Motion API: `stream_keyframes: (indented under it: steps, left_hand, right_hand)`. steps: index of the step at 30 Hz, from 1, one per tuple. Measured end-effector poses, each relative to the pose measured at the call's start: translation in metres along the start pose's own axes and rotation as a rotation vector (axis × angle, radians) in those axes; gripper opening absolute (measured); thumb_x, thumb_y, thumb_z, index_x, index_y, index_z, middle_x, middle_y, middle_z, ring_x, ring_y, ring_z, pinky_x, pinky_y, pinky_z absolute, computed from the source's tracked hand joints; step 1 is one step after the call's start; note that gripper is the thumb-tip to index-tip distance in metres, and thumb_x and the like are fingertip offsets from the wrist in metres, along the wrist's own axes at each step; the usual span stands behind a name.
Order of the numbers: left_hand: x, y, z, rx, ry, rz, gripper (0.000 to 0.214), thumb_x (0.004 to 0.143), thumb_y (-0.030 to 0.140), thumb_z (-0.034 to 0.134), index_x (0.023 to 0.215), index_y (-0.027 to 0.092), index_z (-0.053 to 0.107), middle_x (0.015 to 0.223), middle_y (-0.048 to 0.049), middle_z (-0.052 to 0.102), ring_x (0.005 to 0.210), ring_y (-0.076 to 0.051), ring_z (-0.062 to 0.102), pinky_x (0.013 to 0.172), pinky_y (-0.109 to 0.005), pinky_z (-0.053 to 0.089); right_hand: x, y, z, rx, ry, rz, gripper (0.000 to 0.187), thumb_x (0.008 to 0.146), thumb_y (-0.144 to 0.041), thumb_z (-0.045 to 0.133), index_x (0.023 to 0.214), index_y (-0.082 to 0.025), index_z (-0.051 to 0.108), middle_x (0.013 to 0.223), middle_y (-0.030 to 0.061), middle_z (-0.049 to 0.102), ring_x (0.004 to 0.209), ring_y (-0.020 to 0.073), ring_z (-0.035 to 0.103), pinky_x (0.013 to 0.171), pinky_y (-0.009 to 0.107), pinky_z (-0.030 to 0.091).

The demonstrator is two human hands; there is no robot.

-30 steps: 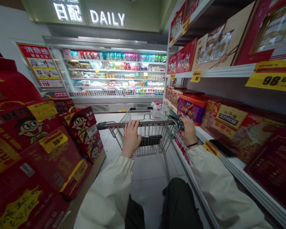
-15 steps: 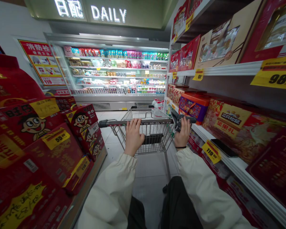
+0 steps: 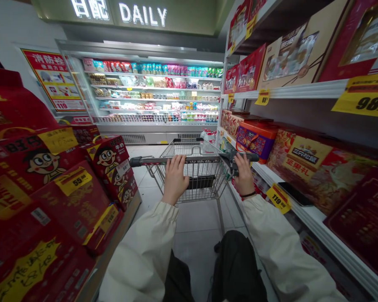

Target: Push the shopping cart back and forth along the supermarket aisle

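A metal shopping cart (image 3: 201, 182) stands in front of me, its wire basket pointing away. My left hand (image 3: 175, 180) rests over the middle of the cart's handlebar (image 3: 154, 161), fingers curled across the top. Towards the bar's right end, my right hand (image 3: 244, 176) grips a dark grey bracket-like attachment (image 3: 228, 158) fixed on the handle. What exactly this attachment is, I cannot make out, since my fingers cover part of it. A dark band circles my right wrist.
Stacked red milk cartons (image 3: 111, 157) line the left side. Gift boxes fill the white shelf (image 3: 290, 90) on the right, where a black phone-like slab (image 3: 294, 193) lies near the edge. A lit refrigerated display (image 3: 157, 100) spans the far end. Tiled floor (image 3: 195, 247) lies below the cart.
My right hand has shifted slightly right and lower, and the grey attachment under it now lies flatter and further left. The left hand stays on the bar. The cart barely moves in view.
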State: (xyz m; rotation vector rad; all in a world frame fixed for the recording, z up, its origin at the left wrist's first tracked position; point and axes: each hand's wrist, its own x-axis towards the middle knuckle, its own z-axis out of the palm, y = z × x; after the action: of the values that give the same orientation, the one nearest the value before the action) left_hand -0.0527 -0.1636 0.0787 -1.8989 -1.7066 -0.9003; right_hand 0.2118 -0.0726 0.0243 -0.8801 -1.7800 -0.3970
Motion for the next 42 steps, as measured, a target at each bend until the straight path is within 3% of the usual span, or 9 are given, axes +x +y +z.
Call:
stream_keyframes:
  steps: [4, 8, 12, 15, 21, 25, 30, 38, 42]
  left_hand:
    - [0.000, 0.006, 0.002, -0.007, 0.012, -0.015, 0.070, 0.072, 0.012, 0.050, 0.142, 0.008, 0.042, 0.145, -0.0150, 0.047, 0.141, -0.030, 0.035, 0.122, -0.052, 0.020]
    - [0.000, 0.018, 0.004, -0.031, 0.014, -0.034, 0.072, 0.070, 0.013, 0.052, 0.142, 0.010, 0.042, 0.145, -0.0144, 0.048, 0.141, -0.030, 0.035, 0.121, -0.052, 0.020]
    - [0.000, 0.023, 0.000, -0.048, -0.021, -0.015, 0.073, 0.071, 0.012, 0.050, 0.143, 0.012, 0.041, 0.147, -0.0121, 0.047, 0.142, -0.028, 0.034, 0.122, -0.048, 0.020]
    - [-0.003, 0.007, -0.014, -0.044, -0.068, 0.025, 0.070, 0.074, 0.014, 0.049, 0.144, 0.017, 0.042, 0.148, -0.0078, 0.047, 0.143, -0.025, 0.034, 0.122, -0.048, 0.017]
    - [-0.018, -0.035, -0.046, 0.091, -0.008, -0.117, 0.065, 0.079, 0.017, 0.047, 0.143, 0.019, 0.043, 0.147, -0.0079, 0.049, 0.144, -0.029, 0.031, 0.121, -0.058, 0.007]
    - [-0.018, -0.027, -0.040, 0.098, 0.001, -0.122, 0.065, 0.077, 0.018, 0.049, 0.142, 0.021, 0.045, 0.144, -0.0058, 0.052, 0.142, -0.031, 0.034, 0.121, -0.059, 0.006]
    - [-0.014, -0.021, -0.037, 0.084, 0.001, -0.103, 0.063, 0.078, 0.019, 0.050, 0.141, 0.024, 0.047, 0.144, -0.0039, 0.053, 0.140, -0.030, 0.038, 0.121, -0.057, 0.008]
    - [-0.031, -0.060, -0.052, 0.025, 0.068, -0.177, 0.075, 0.074, 0.017, 0.051, 0.147, 0.020, 0.035, 0.155, -0.0120, 0.035, 0.145, -0.031, 0.030, 0.120, -0.053, 0.021]
    - [-0.032, -0.058, -0.047, 0.001, 0.074, -0.175, 0.076, 0.071, 0.015, 0.051, 0.145, 0.022, 0.037, 0.152, -0.0112, 0.040, 0.141, -0.029, 0.037, 0.121, -0.051, 0.018]
  right_hand:
    - [0.010, 0.020, -0.008, -0.102, 0.073, 0.135, 0.067, 0.074, -0.001, 0.035, 0.139, -0.012, 0.044, 0.145, 0.0142, 0.050, 0.146, 0.0211, 0.025, 0.121, 0.048, 0.024]
    - [0.025, -0.019, 0.012, -0.095, 0.060, 0.162, 0.066, 0.074, -0.004, 0.038, 0.139, -0.012, 0.045, 0.142, 0.0139, 0.052, 0.143, 0.0246, 0.031, 0.119, 0.053, 0.024]
    - [0.034, -0.059, 0.023, -0.018, -0.033, -0.008, 0.066, 0.074, 0.000, 0.035, 0.138, -0.012, 0.047, 0.142, 0.0126, 0.053, 0.143, 0.0231, 0.031, 0.119, 0.051, 0.026]
    - [0.033, -0.048, 0.012, 0.010, -0.073, -0.080, 0.068, 0.070, 0.002, 0.036, 0.135, -0.013, 0.049, 0.140, 0.0113, 0.054, 0.141, 0.0219, 0.036, 0.118, 0.048, 0.029]
    - [0.032, 0.008, -0.004, -0.064, 0.018, 0.073, 0.062, 0.070, -0.003, 0.040, 0.129, -0.011, 0.054, 0.133, 0.0167, 0.059, 0.133, 0.0284, 0.045, 0.116, 0.050, 0.029]
    - [0.035, -0.021, 0.015, -0.044, 0.074, 0.125, 0.060, 0.071, -0.004, 0.039, 0.129, -0.010, 0.055, 0.132, 0.0151, 0.060, 0.135, 0.0277, 0.042, 0.117, 0.053, 0.028]
    - [0.038, -0.070, 0.028, 0.036, -0.043, 0.027, 0.066, 0.070, 0.001, 0.037, 0.134, -0.012, 0.051, 0.138, 0.0121, 0.056, 0.139, 0.0232, 0.037, 0.118, 0.051, 0.028]
    - [0.034, -0.041, 0.017, -0.018, 0.014, 0.095, 0.064, 0.072, -0.001, 0.038, 0.135, -0.013, 0.050, 0.137, 0.0131, 0.057, 0.137, 0.0242, 0.039, 0.116, 0.051, 0.030]
    - [0.036, -0.064, 0.031, -0.016, 0.035, 0.134, 0.063, 0.075, -0.002, 0.036, 0.136, -0.010, 0.049, 0.138, 0.0147, 0.056, 0.140, 0.0253, 0.035, 0.117, 0.053, 0.028]
